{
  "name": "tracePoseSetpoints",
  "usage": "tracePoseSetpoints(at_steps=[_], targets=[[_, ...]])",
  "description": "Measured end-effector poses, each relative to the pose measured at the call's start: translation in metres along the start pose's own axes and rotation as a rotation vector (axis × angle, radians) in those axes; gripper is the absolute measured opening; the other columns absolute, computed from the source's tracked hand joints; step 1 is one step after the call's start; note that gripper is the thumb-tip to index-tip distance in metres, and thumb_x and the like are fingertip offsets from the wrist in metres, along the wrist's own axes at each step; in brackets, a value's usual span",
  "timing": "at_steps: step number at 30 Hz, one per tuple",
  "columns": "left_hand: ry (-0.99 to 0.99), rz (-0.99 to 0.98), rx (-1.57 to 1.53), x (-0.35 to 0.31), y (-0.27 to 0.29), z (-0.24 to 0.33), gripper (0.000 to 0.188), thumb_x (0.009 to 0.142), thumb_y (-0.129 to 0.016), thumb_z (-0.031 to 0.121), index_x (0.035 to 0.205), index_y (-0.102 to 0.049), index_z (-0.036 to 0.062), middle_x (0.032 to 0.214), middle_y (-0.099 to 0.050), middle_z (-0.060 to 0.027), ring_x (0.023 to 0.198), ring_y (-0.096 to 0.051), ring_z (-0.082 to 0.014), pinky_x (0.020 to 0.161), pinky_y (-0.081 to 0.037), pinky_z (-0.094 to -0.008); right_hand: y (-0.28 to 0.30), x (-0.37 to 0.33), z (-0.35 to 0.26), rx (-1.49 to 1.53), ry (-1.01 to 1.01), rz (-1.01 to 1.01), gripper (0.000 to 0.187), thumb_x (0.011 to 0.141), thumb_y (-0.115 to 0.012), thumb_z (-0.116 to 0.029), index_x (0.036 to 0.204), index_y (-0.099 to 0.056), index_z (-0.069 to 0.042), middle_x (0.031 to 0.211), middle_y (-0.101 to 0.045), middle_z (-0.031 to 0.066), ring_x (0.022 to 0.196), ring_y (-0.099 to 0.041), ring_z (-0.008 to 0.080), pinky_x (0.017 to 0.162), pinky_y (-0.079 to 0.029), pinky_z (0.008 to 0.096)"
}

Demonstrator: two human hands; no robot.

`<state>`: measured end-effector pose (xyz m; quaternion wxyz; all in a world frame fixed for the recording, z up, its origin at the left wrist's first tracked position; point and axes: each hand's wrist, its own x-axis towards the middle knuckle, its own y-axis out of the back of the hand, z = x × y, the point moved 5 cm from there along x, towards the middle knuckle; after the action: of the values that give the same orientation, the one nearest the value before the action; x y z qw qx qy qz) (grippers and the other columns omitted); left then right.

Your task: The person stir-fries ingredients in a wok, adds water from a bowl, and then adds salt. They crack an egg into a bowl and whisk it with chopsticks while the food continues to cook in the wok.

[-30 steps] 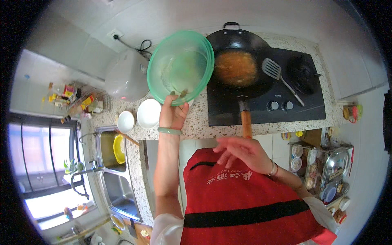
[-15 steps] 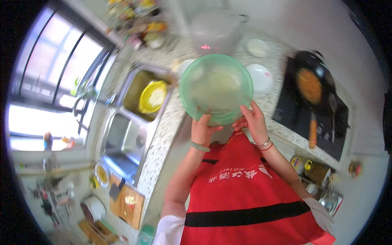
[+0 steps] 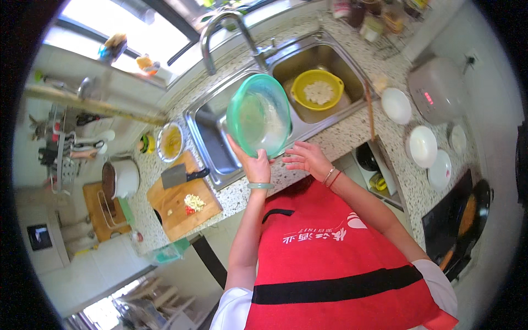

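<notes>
A pale green plastic bowl [image 3: 246,118] is tilted over the left basin of the steel sink [image 3: 213,140]. Its inside looks whitish and cloudy; I cannot make out what is in it. My left hand [image 3: 254,168] grips the near rim, thumb on the inner side and fingers beneath. Just right of the bowl, my right hand [image 3: 309,160] is apart from it, fingers spread and holding nothing. In the right basin sits a yellow colander-like bowl [image 3: 297,91] with white pieces [image 3: 319,93] in it. A curved faucet [image 3: 225,16] rises behind the sink.
To the left, a wooden cutting board [image 3: 181,217] carries a cleaver [image 3: 176,176] and chopped white and red bits [image 3: 193,203]. White bowls [image 3: 396,105] and a rice cooker [image 3: 440,91] stand right. A wok [image 3: 481,209] sits on the far-right stove. Below the counter is an open drawer [image 3: 385,170].
I have turned left from the counter by the rice cooker to the sink. The green bowl has come over the left basin and tilted. My right hand has let go of it.
</notes>
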<state>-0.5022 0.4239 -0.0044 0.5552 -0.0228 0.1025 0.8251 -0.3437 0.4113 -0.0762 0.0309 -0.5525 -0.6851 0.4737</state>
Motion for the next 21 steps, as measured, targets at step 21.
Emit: tracePoseSetpoints(at_steps=[21], targets=[[-0.663,0.213,0.802,0.016,0.05,-0.007,0.1,0.06,-0.063,-0.017,0.145,-0.017,0.0063,0.148,-0.025,-0.0192,0.134,-0.03,-0.0377,0.104,-0.037,-0.0402,0.001,0.044,-0.001,-0.261,-0.148,-0.044,0.038,0.094,-0.052,-0.022,0.124,-0.049,0.003,0.112,-0.061,0.0138,0.086,-0.066,0.0216,0.068,-0.057,0.0306]])
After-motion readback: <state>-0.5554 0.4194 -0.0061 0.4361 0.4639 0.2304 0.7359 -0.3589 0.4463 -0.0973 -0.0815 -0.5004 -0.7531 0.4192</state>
